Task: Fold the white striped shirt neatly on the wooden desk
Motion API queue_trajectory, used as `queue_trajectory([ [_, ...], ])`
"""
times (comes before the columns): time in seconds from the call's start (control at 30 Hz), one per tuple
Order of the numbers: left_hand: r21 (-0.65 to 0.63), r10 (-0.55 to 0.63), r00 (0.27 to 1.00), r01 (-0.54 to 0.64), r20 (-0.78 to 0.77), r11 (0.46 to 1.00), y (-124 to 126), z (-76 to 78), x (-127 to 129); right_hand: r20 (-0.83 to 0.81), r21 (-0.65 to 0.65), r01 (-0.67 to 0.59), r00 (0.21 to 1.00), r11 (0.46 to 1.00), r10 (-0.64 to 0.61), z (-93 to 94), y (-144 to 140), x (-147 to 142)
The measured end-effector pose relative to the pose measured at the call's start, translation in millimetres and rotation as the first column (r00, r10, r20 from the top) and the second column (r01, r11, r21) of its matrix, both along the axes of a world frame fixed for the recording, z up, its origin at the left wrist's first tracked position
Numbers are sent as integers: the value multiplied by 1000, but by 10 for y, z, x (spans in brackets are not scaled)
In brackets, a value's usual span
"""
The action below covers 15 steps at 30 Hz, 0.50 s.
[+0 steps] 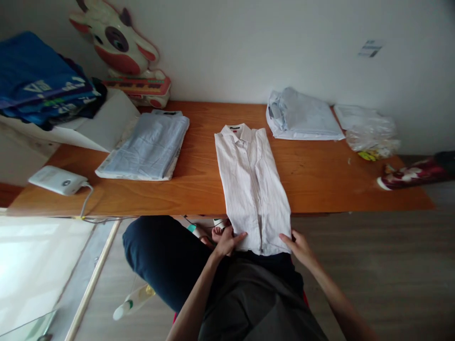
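A white pin-striped shirt lies face up on the wooden table, sleeves folded in, collar at the far end. Its lower hem hangs over the table's near edge onto my lap. My left hand grips the hem's left corner. My right hand holds the hem's right corner. Both hands are below the table edge, close to my body.
A folded light-blue shirt lies left of the striped one, another folded stack at the back right beside crumpled plastic bags. A white device with cable, a cow toy and blue clothes fill the left.
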<state>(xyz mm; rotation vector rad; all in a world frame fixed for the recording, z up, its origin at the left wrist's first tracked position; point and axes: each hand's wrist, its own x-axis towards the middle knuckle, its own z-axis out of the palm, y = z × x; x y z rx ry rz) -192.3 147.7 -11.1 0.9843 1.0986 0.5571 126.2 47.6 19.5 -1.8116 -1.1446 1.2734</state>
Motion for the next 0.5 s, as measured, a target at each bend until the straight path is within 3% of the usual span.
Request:
queue_trajectory([
  [0.2, -235, 139, 964, -84, 229, 968, -642, 129, 158, -88, -114, -51, 995, 992, 41, 92, -27, 339],
  [0.33, -195, 120, 979, -87, 166, 977, -982, 100, 286, -169, -173, -124, 981, 977, 95, 18, -19, 433],
  [0.5, -135, 136, 989, -127, 57, 983, -1108, -26, 359, -166, -162, -125, 981, 979, 97, -44, 8, 511],
])
